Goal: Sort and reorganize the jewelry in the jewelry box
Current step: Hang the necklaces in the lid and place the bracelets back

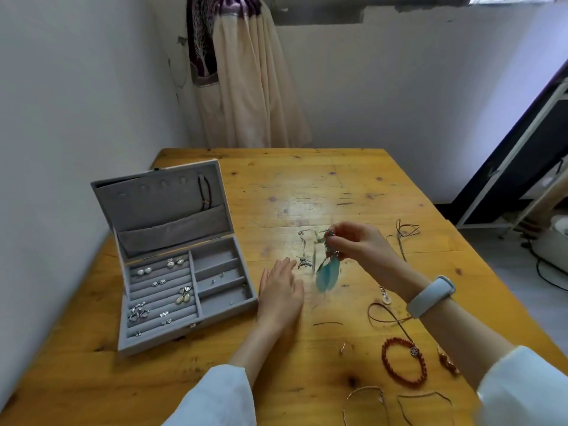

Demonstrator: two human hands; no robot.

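The right hand [358,245] pinches the teal feather earrings [329,273] by their hooks, feathers hanging straight down, to the right of the jewelry box [184,290]; the left hand [281,292], fingers straight and together, lies between them, nearer the box; the carry likely runs leftward.

Pinched blue feather earrings [328,276] in right hand [359,245] above wooden table [353,186]; kept left hand [281,292] flat beside open grey jewelry box [184,272].
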